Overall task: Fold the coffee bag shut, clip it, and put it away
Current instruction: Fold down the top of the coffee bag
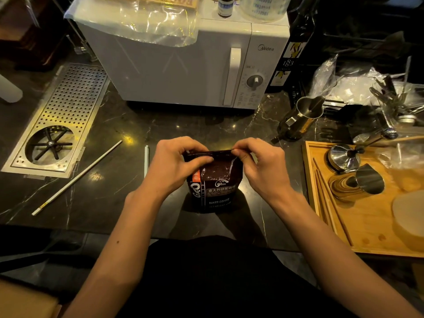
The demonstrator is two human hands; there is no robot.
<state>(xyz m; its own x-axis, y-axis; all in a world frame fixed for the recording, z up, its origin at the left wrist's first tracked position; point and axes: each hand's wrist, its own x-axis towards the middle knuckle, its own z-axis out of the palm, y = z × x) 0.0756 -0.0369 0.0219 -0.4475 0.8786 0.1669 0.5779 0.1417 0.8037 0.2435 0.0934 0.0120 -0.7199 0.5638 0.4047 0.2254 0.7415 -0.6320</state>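
Observation:
A dark brown coffee bag with white lettering stands upright on the black marble counter, near its front edge. My left hand pinches the bag's top edge on the left side. My right hand pinches the same top edge on the right. The top strip is pressed flat between my fingers. Two long white sealing-clip sticks lie left of the bag: a short upright one close to my left hand and a longer slanted one.
A white microwave stands behind the bag. A perforated steel drip tray is set into the counter at left. At right sit a steel milk jug, a wooden tray with a tamper and metal cup, and plastic bags.

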